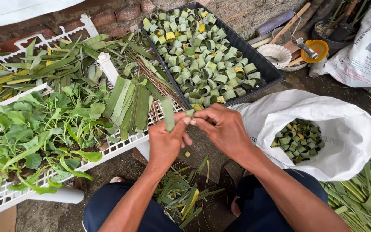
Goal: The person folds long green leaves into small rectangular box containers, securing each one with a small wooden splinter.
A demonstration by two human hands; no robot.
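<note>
My left hand (166,139) pinches a green leaf strip (168,112) that stands up from the fingers. My right hand (222,128) meets it at the fingertips and grips the same strip's folded end (190,113). Both hands hover above the front edge of a white slatted plastic rack (121,146). Flat cut leaf strips (129,105) lie on the rack just left of my hands. A black tray (268,71) full of rolled leaf rings (202,51) sits right behind them.
A white sack (344,129) at the right holds more leaf rings (299,139). Leafy green plants (39,129) cover the rack's left. Leaf scraps (185,193) litter the ground between my knees. Long leaves (366,197) lie bottom right. A white bowl (275,53) and orange funnel (316,47) sit at the back.
</note>
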